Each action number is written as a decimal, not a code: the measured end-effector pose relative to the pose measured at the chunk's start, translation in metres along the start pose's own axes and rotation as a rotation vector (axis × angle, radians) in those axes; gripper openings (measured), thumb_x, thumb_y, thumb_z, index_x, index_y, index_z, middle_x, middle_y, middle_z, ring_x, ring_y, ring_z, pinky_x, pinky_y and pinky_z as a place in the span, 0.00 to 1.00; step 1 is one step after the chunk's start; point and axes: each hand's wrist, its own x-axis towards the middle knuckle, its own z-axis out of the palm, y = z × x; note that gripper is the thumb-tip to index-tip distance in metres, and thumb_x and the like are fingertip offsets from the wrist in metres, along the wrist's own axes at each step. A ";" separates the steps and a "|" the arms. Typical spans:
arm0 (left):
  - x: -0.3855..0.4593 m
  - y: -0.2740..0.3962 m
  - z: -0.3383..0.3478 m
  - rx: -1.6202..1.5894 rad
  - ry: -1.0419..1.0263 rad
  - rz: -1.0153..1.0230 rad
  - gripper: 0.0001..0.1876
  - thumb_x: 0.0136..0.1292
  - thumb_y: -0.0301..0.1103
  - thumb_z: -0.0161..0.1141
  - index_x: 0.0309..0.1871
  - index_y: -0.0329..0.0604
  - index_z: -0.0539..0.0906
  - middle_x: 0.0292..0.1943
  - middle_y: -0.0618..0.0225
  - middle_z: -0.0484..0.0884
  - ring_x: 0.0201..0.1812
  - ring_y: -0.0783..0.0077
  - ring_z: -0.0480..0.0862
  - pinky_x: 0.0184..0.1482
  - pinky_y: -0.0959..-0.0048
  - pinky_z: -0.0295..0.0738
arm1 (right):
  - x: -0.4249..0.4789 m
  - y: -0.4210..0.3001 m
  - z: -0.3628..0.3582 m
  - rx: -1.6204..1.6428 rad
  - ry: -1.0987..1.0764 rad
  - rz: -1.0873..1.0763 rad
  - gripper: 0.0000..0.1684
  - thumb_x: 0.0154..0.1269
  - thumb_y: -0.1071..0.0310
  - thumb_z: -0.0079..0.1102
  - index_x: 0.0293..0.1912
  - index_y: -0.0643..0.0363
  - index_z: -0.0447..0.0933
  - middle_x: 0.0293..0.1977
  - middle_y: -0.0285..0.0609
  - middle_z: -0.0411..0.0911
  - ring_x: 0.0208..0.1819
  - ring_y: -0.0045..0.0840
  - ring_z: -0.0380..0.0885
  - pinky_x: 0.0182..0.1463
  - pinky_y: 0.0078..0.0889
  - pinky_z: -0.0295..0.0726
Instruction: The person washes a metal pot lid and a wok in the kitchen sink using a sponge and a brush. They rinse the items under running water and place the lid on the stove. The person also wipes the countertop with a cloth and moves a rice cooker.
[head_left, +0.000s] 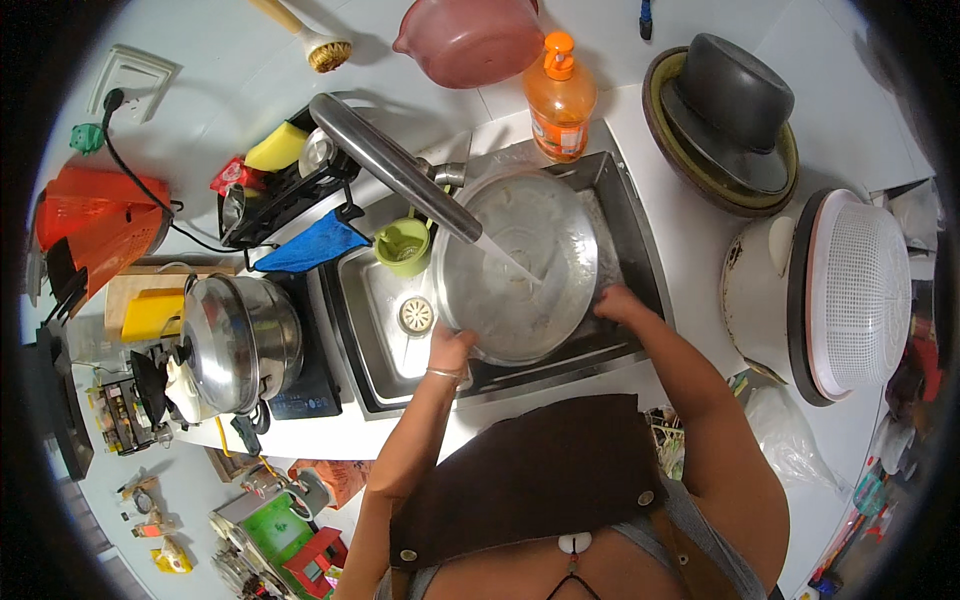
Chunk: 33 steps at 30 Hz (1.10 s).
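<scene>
A large round metal basin (517, 300) lies over the right part of the steel sink, holding water. Water runs into it from the faucet spout (397, 165). My left hand (452, 349) grips the basin's lower left rim, its thumb on the edge and its other fingers hidden. At the right side, my right hand (619, 304) is by the rim; the fingers are partly hidden behind the basin. The sink's bare left bowl (375, 315) shows a drain strainer (416, 316). A small green strainer cup (403, 247) hangs at the bowl's back.
An orange soap bottle (561, 112) stands behind the basin. Left are a blue cloth (311, 244) on a rack and a lidded steel pot (232, 337) on an induction cooker (307, 386). Dark bowls (720, 120) and a white colander (866, 292) are at the right.
</scene>
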 end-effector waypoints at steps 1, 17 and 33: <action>0.002 0.006 0.007 0.062 -0.031 0.051 0.25 0.44 0.14 0.51 0.51 0.32 0.75 0.42 0.63 0.81 0.40 0.67 0.80 0.42 0.73 0.74 | -0.003 0.018 0.011 -0.060 0.054 -0.050 0.21 0.45 0.65 0.60 0.41 0.66 0.79 0.38 0.57 0.80 0.41 0.46 0.80 0.48 0.40 0.77; -0.010 0.071 0.042 0.944 -0.150 0.561 0.39 0.44 0.15 0.50 0.66 0.53 0.68 0.46 0.49 0.80 0.38 0.52 0.82 0.42 0.65 0.75 | -0.125 -0.016 -0.062 0.474 0.639 -0.499 0.21 0.46 0.83 0.50 0.42 0.57 0.80 0.38 0.47 0.81 0.41 0.32 0.80 0.46 0.24 0.74; -0.124 0.116 -0.005 1.023 0.309 0.461 0.38 0.44 0.19 0.57 0.65 0.43 0.68 0.22 0.50 0.75 0.24 0.53 0.78 0.30 0.64 0.74 | -0.008 -0.271 -0.162 -0.328 0.435 -0.766 0.20 0.51 0.71 0.53 0.46 0.64 0.77 0.42 0.61 0.77 0.46 0.50 0.76 0.51 0.39 0.72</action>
